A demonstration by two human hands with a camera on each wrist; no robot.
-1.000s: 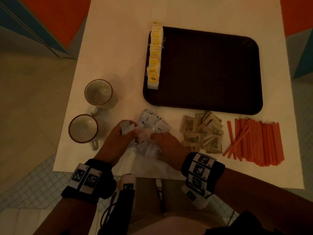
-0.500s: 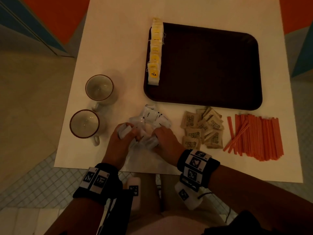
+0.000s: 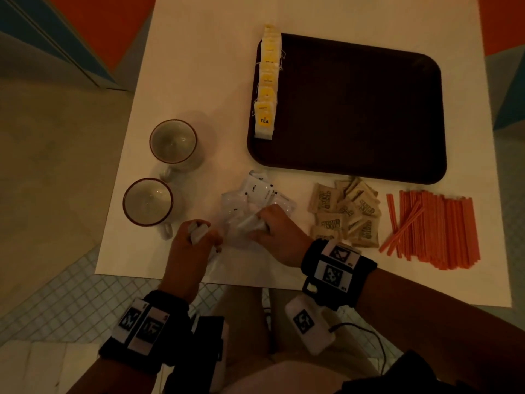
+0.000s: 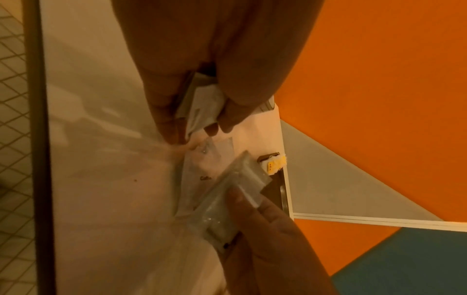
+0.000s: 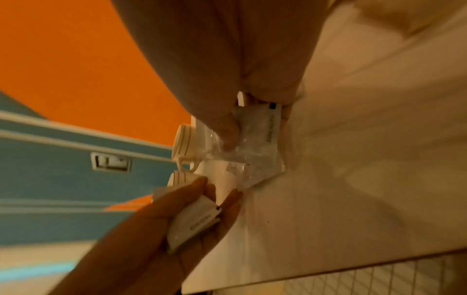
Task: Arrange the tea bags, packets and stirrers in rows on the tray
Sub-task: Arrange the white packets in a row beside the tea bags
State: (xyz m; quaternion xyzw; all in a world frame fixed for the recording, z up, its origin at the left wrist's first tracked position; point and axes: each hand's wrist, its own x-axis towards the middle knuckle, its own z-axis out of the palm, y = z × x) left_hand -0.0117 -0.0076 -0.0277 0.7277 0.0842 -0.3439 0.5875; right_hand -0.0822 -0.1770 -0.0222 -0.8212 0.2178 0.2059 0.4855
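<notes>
A dark brown tray [image 3: 369, 115] lies at the back of the white table, with a row of yellow tea bags [image 3: 267, 83] along its left edge. In front of it sits a pile of white coffee packets [image 3: 257, 194]. My left hand [image 3: 196, 240] holds a small stack of white packets [image 4: 199, 105] [image 5: 194, 221] between thumb and fingers. My right hand [image 3: 270, 226] pinches a clear-wrapped white packet [image 5: 260, 135] [image 4: 227, 201] at the pile. Brown sugar packets [image 3: 346, 211] and orange stirrers [image 3: 434, 228] lie to the right.
Two cream cups with dark rims [image 3: 173, 143] [image 3: 147, 201] stand left of the packets. The table's near edge [image 3: 255, 282] runs just below my hands, over tiled floor. An orange and blue wall stands behind the table.
My left hand has drawn back toward the near edge with its packets, apart from the pile. My right hand has lifted a packet at the pile.
</notes>
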